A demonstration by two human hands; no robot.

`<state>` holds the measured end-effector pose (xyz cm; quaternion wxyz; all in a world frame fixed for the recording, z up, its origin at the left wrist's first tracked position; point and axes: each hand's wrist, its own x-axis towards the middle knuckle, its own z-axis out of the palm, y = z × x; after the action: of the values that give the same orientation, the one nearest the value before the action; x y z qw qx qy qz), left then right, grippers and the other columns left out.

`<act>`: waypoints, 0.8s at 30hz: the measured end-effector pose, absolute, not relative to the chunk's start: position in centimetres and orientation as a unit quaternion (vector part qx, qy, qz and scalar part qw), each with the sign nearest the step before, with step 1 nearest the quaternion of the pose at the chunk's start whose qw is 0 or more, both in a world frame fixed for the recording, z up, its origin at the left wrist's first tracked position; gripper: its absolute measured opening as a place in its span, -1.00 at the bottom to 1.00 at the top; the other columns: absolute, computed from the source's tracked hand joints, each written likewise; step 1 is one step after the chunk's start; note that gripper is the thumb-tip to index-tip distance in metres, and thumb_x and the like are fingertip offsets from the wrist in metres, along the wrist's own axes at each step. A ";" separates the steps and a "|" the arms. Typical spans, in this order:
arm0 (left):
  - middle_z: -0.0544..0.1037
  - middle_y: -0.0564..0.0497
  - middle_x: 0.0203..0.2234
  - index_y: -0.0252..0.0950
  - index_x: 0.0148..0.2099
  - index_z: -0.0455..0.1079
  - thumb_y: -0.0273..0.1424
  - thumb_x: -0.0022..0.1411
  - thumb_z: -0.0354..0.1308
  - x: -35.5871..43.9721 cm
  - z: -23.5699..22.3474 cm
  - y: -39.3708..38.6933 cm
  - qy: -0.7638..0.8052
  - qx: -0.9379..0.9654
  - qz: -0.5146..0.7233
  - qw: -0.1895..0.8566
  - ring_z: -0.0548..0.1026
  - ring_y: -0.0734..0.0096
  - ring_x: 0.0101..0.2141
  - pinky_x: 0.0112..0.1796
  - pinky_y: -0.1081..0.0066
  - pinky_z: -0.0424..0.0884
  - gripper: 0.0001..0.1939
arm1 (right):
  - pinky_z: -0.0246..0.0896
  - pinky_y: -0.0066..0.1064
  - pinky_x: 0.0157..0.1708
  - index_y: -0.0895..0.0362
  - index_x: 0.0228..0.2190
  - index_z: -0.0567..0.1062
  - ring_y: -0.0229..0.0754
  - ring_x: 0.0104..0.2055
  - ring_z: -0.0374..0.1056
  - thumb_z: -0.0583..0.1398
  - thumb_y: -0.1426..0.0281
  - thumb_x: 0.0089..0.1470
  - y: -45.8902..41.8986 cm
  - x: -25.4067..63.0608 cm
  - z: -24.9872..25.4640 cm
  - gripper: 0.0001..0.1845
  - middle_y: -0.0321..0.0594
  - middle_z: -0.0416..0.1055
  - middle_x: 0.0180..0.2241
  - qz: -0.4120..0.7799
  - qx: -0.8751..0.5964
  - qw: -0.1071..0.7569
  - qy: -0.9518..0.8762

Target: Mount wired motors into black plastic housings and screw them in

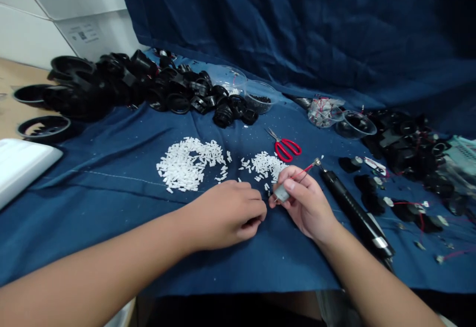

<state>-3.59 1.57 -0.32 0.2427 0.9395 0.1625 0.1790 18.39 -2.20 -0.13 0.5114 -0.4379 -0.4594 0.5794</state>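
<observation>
Between the thumb and fingers of my right hand (307, 205) is a small silver motor (281, 193), its thin shaft pointing down and left. A red wire (308, 168) runs from it to a small round metal piece (317, 162). My left hand (234, 215) is just left of the motor, fingers curled and pressed together; what they hold, if anything, is hidden. Beyond my hands lie a large pile of small white plastic pieces (182, 165) and a smaller white pile (265, 164). Red-handled scissors (285, 147) rest behind the smaller pile.
A black electric screwdriver (355, 213) lies right of my right hand. Black plastic housings (111, 81) are heaped at back left, with more black parts (405, 143) at right. Clear bowls (260, 96) stand at the back on the blue cloth (111, 228). A white object (26, 168) sits at left.
</observation>
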 end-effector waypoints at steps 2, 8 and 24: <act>0.57 0.07 -0.35 -0.23 -0.20 0.50 -0.48 0.37 0.19 -3.5 -0.4 1.5 0.148 0.942 0.199 0.225 0.45 0.32 -0.30 -0.19 0.30 0.34 -0.92 | 0.26 -0.49 -0.44 0.10 -0.27 0.46 -0.34 -0.51 0.26 0.40 0.12 0.19 -2.0 18.8 -0.4 -0.65 -0.37 0.36 -0.48 0.543 -0.452 0.506 -0.494; 0.59 0.06 -0.35 -0.23 -0.24 0.50 -0.48 0.34 0.20 -2.1 -0.3 1.4 0.092 0.957 0.220 0.163 0.45 0.30 -0.28 -0.23 0.28 0.32 -0.91 | 0.25 -0.52 -0.46 0.11 -0.24 0.48 -0.33 -0.48 0.35 0.36 0.18 0.26 -2.6 20.0 -0.2 -0.72 -0.34 0.42 -0.44 0.435 -0.483 0.481 -0.588; 0.63 0.09 -0.26 -0.21 -0.17 0.51 -0.47 0.40 0.23 -1.6 -1.1 2.6 0.052 0.936 0.195 0.288 0.50 0.33 -0.24 -0.15 0.32 0.36 -0.93 | 0.27 -0.49 -0.58 0.06 -0.24 0.49 -0.31 -0.57 0.37 0.37 0.31 0.26 -5.0 23.0 0.4 -0.83 -0.36 0.42 -0.47 0.350 -0.525 0.384 -0.674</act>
<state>-1.63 2.60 -1.14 0.2876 0.9363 0.0522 0.1945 23.05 -5.04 0.41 0.3842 -0.5248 -0.6744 0.3496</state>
